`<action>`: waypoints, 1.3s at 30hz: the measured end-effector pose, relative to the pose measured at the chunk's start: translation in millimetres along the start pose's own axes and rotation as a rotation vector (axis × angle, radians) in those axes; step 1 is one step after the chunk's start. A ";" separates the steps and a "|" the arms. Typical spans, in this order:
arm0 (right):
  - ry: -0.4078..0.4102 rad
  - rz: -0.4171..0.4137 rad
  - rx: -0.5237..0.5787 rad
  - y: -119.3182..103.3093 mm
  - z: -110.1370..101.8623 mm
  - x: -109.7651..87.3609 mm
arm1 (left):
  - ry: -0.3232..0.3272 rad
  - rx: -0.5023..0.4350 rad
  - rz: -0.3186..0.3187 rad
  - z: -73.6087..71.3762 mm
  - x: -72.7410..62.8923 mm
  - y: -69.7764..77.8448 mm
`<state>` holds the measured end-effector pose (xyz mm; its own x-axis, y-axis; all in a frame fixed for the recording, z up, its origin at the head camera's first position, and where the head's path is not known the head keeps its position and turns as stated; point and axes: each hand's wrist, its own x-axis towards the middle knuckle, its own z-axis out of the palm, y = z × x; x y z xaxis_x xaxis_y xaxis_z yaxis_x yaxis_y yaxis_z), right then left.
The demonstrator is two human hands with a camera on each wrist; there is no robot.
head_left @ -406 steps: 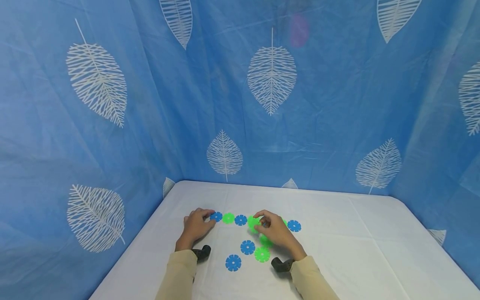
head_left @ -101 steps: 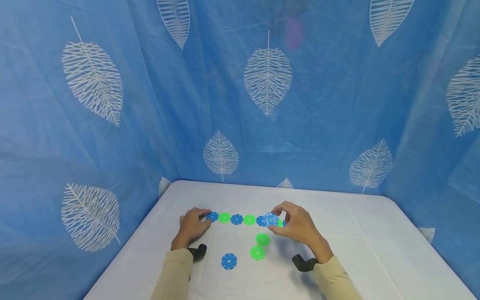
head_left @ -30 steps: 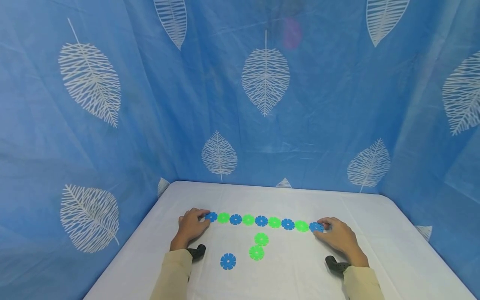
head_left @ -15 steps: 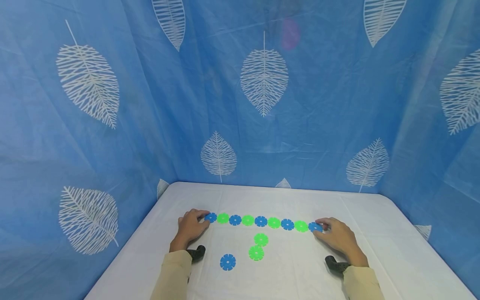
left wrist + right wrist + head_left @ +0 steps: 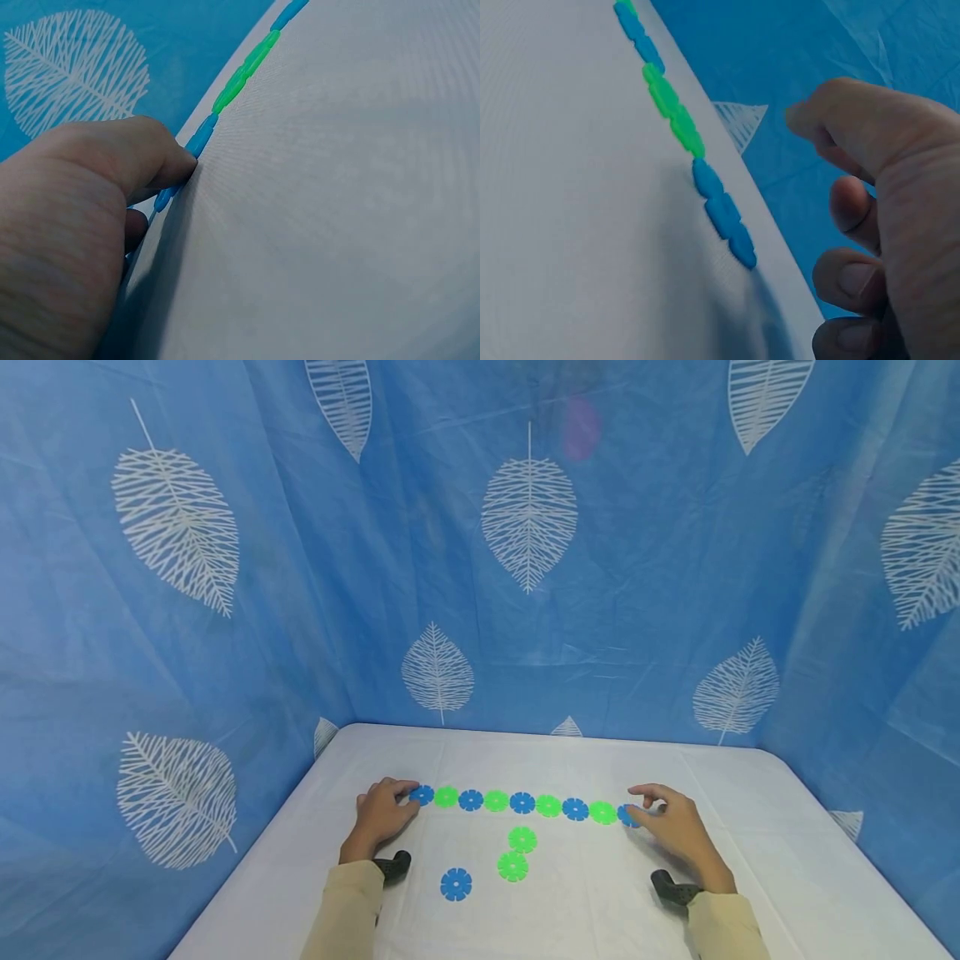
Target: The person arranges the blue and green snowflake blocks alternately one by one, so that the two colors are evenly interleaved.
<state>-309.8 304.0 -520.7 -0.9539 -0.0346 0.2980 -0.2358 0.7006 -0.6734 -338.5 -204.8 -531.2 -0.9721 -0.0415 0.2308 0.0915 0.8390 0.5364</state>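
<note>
A straight row of alternating blue and green notched plastic discs lies flat on the white table. My left hand (image 5: 381, 817) grips the blue disc (image 5: 423, 795) at the row's left end between thumb and forefinger. At the other end, my right hand (image 5: 678, 828) hovers beside the last blue disc (image 5: 625, 815), its thumb and forefinger apart and holding nothing. The right wrist view shows that blue disc (image 5: 721, 214) lying apart from the fingers. In the left wrist view, the left thumb partly hides the blue disc (image 5: 202, 135).
Nearer than the row lie two loose green discs, one (image 5: 522, 839) by the other (image 5: 513, 866), and a loose blue disc (image 5: 456, 884). A white cloth covers the table (image 5: 600, 902). Blue leaf-patterned curtains (image 5: 637, 677) hang behind and at both sides.
Over the longer span, a blue disc from near the front joined the row's right end, carried by my right hand. Since half a second ago, that hand's fingers have parted from it. The left stays.
</note>
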 end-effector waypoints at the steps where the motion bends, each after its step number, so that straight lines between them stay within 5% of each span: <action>1: 0.014 -0.003 0.011 -1.6 -0.6 0.3 | 0.000 -0.001 -0.001 -0.1 -0.1 0.2; 11: 0.112 -0.116 0.024 -32.1 -7.0 5.1 | 0.001 -0.001 -0.004 1.5 2.1 0.3; 30: 0.021 -0.301 0.058 -76.5 18.3 10.8 | -0.013 -0.001 -0.026 3.6 2.3 -2.5; 39: -0.098 -0.293 0.111 -88.9 29.6 9.7 | -0.018 -0.006 -0.016 0.2 2.2 -0.4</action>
<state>-303.6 220.2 -477.9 -0.8547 -0.2950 0.4272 -0.5163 0.5693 -0.6397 -340.7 -205.2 -531.1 -0.9772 -0.0453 0.2076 0.0771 0.8350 0.5449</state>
